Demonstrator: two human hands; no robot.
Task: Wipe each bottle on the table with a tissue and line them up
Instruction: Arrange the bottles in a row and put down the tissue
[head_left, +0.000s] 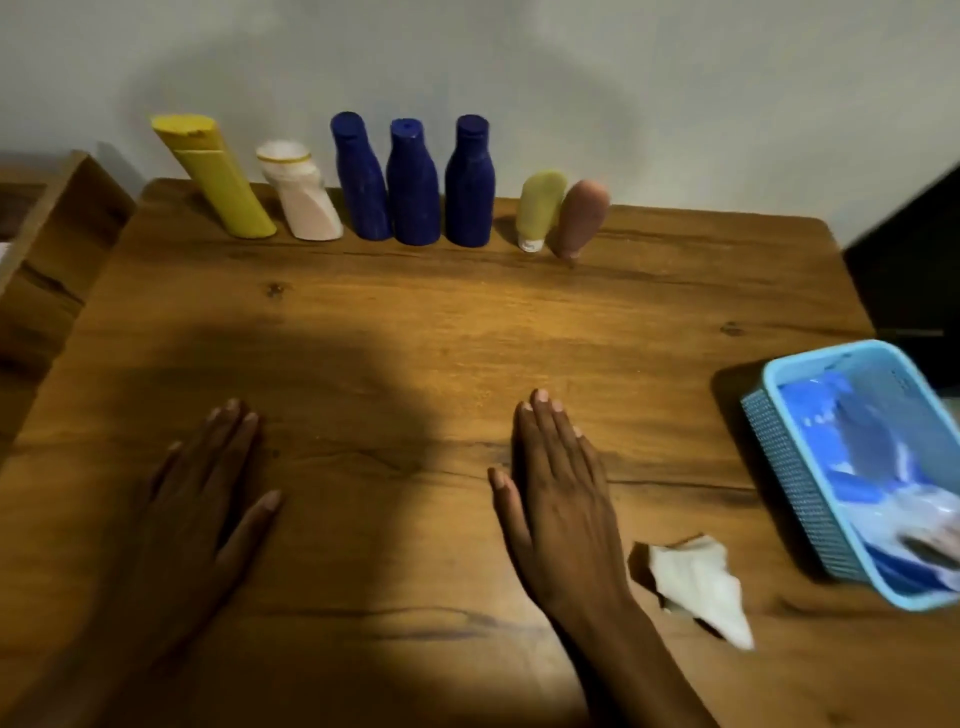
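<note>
Resting flat on the counter (415, 322), left hand (202, 483) and right hand (561, 493) lie released, grasping nothing. Seven bottles (413, 192) line the far edge beyond them; tissue (696, 587) just right of the right hand, basket (795, 467) further right.

A plain pale wall (571, 78) rose behind the wooden table (415, 322), with soft shadows cast across it. The tabletop showed warm brown grain, lit brightly in the middle and dim along the near edge. A wooden piece of furniture (47, 270) stood at the left; something dark (914, 260) stood at the right.
</note>
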